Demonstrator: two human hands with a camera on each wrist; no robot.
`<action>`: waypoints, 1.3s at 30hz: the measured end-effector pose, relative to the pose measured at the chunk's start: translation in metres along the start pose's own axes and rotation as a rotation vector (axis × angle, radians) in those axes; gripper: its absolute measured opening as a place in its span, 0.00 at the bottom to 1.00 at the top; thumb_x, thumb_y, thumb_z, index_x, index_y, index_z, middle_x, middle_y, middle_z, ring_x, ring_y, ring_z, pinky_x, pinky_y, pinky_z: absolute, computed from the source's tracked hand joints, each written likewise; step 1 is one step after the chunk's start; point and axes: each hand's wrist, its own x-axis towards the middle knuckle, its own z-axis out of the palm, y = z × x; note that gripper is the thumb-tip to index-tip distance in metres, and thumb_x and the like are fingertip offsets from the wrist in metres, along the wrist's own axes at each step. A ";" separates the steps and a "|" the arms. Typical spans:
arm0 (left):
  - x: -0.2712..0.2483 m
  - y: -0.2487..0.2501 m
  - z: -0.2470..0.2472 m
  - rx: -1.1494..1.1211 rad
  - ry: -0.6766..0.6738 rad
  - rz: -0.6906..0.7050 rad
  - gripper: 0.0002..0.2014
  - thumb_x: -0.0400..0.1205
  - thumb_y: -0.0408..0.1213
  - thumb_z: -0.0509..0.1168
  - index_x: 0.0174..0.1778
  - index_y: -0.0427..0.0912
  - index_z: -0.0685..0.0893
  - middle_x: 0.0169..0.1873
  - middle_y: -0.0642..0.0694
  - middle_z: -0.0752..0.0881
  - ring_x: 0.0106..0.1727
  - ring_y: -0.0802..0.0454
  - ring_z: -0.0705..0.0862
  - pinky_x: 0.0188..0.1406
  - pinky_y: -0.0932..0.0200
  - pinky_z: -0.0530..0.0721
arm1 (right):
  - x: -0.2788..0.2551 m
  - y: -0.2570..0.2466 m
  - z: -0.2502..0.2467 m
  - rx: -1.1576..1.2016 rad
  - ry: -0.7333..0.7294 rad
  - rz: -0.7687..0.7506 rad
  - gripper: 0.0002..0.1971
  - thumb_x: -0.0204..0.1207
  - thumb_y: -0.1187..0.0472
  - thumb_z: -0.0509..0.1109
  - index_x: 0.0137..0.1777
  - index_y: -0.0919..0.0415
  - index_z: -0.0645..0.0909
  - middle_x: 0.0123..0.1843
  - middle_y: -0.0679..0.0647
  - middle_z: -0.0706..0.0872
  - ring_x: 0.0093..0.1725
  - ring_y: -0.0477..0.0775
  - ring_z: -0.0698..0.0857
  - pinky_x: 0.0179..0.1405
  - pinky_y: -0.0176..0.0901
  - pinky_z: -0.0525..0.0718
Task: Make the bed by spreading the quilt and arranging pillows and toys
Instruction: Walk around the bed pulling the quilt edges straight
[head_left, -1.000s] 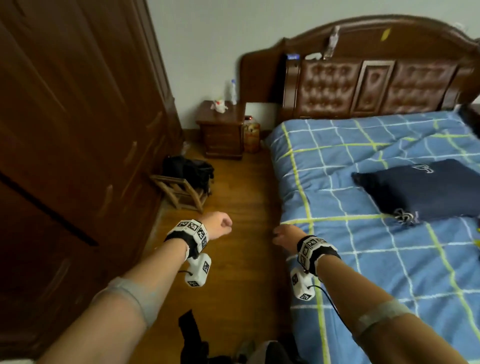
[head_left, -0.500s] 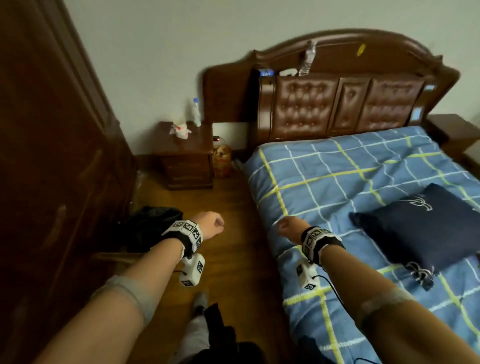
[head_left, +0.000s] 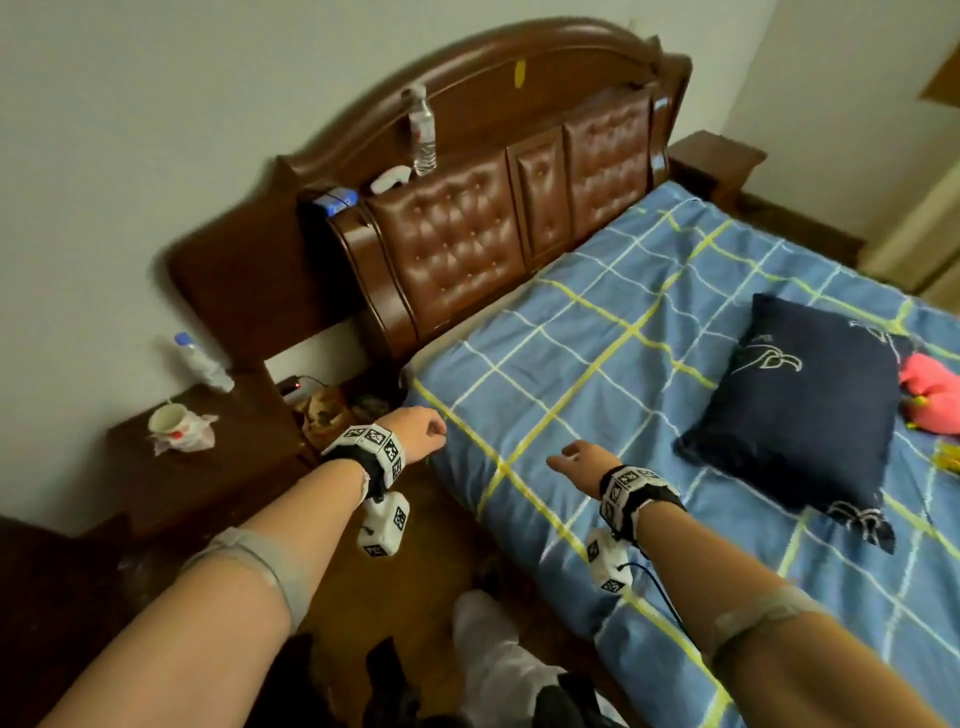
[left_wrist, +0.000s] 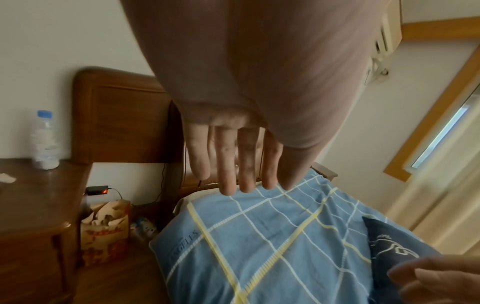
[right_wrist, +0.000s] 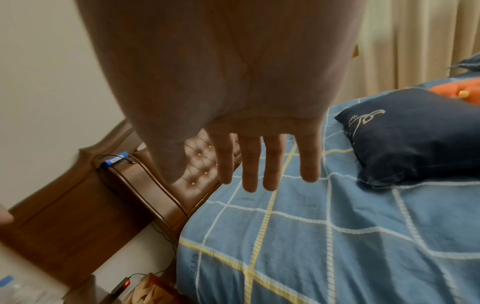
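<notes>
A blue quilt (head_left: 597, 364) with white and yellow checks lies spread flat over the bed. On its right part lies a dark navy pillow (head_left: 800, 415), with a pink toy (head_left: 930, 395) just beyond it at the frame edge. My left hand (head_left: 421, 431) hovers at the quilt's near corner by the headboard, and in the left wrist view its fingers (left_wrist: 226, 181) hang straight and hold nothing. Over the quilt, left of the pillow, my right hand (head_left: 576, 460) is also empty, its fingers (right_wrist: 250, 181) straight in the right wrist view.
A brown padded headboard (head_left: 457, 249) carries a water bottle (head_left: 422, 132) and small items on its ledge. A nightstand (head_left: 208, 467) left of the bed holds a bottle (head_left: 200, 364) and a cup (head_left: 166, 418). A paper bag (left_wrist: 106, 232) stands between nightstand and bed.
The view has swung towards the headboard and both hands have moved up to the bed's head corner. The right hand is now over the quilt. The pink toy has come into view.
</notes>
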 end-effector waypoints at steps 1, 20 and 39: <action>0.026 -0.009 -0.009 0.014 0.002 -0.003 0.13 0.83 0.46 0.64 0.63 0.52 0.84 0.61 0.50 0.86 0.62 0.49 0.83 0.60 0.57 0.80 | 0.026 -0.011 0.000 0.008 -0.002 0.014 0.35 0.79 0.36 0.65 0.79 0.57 0.70 0.75 0.59 0.79 0.72 0.62 0.79 0.73 0.57 0.76; 0.482 -0.072 -0.043 0.203 -0.277 -0.018 0.16 0.82 0.42 0.64 0.65 0.45 0.81 0.64 0.40 0.83 0.61 0.40 0.84 0.61 0.50 0.82 | 0.396 -0.093 0.013 0.395 -0.064 0.439 0.51 0.71 0.27 0.65 0.87 0.52 0.52 0.85 0.62 0.64 0.78 0.69 0.71 0.73 0.65 0.75; 0.640 -0.155 0.039 0.100 -0.451 -0.008 0.17 0.80 0.43 0.67 0.60 0.34 0.83 0.60 0.31 0.85 0.61 0.30 0.83 0.57 0.48 0.80 | 0.514 -0.174 0.134 0.472 -0.194 0.701 0.73 0.51 0.27 0.81 0.84 0.40 0.31 0.88 0.55 0.34 0.85 0.73 0.49 0.78 0.73 0.62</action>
